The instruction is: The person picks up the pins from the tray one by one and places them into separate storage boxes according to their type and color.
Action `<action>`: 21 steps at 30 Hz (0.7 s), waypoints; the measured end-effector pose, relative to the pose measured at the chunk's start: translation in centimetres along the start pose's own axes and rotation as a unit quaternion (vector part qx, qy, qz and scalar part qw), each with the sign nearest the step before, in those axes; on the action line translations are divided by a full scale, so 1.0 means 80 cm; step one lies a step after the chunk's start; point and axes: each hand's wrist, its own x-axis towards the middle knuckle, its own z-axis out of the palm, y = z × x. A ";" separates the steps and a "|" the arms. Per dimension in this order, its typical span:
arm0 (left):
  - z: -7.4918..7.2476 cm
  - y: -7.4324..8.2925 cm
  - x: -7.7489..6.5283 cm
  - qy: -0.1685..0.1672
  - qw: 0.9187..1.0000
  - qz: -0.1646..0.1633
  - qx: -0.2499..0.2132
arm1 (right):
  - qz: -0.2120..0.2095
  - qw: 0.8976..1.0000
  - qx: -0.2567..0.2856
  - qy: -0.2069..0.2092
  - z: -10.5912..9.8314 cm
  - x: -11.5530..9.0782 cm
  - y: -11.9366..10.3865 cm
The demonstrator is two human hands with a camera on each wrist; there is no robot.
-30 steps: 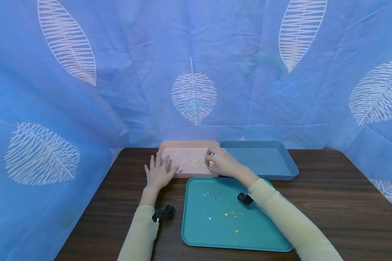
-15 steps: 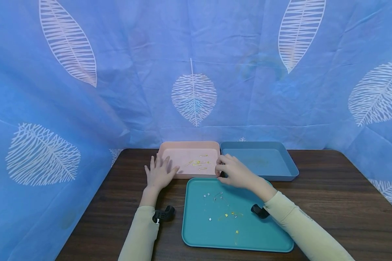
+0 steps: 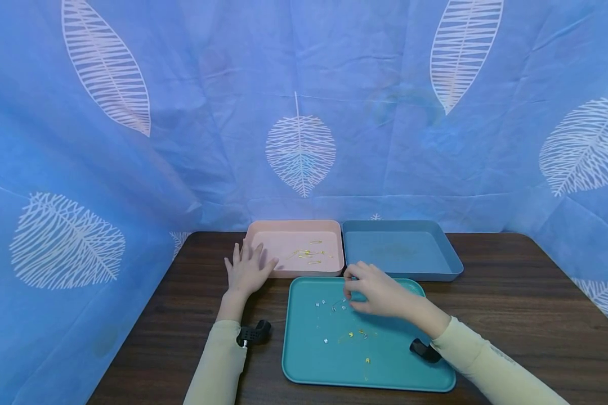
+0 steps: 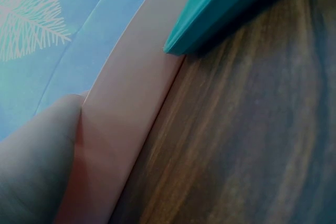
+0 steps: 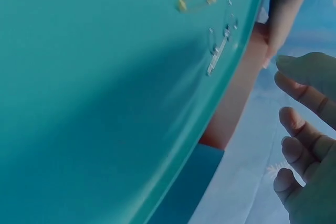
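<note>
My left hand [image 3: 245, 274] rests spread at the front left corner of the pink tray [image 3: 284, 232]. In the left wrist view its thumb [image 4: 44, 156] lies against that tray's wall. Over the far part of the teal tray [image 3: 309, 365] hovers my right hand [image 3: 380, 291], fingers loosely bent and apart, with nothing visible between them. Below it lie several safety pins, silver ones [image 3: 326, 341] and gold ones [image 3: 367, 360]. A silver safety pin [image 5: 217, 56] and a gold safety pin [image 5: 181, 4] show larger in the right wrist view. Several gold safety pins [image 3: 305, 253] lie inside the pink tray.
A blue tray [image 3: 400, 247] stands right of the pink one, behind the teal tray. All three sit on a dark wooden table [image 3: 512, 292]. A blue curtain [image 3: 375, 140] with white leaves hangs behind the table.
My right hand has moved from over the pink tray, back towards me and to the right, to above the teal tray. Its pinched fingers have loosened. The left hand stays put.
</note>
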 end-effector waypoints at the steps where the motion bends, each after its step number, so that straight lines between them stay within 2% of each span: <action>1: 0.000 0.000 0.000 0.000 1.000 0.000 0.000 | 0.000 1.000 0.008 -0.008 0.001 -0.002 -0.001; 6: 0.001 0.000 0.000 0.003 1.000 -0.001 0.003 | 0.021 0.995 0.062 -0.071 0.004 -0.008 -0.006; 12: 0.000 0.001 -0.001 0.007 1.000 0.000 0.004 | 0.049 0.979 0.132 -0.145 0.008 -0.010 -0.011; 15: 0.000 0.001 -0.001 0.007 1.000 0.001 0.005 | 0.050 0.974 0.144 -0.166 0.012 -0.011 -0.012; 21: 0.000 0.001 0.000 0.006 1.000 0.002 0.002 | 0.053 0.971 0.145 -0.185 0.017 -0.011 -0.015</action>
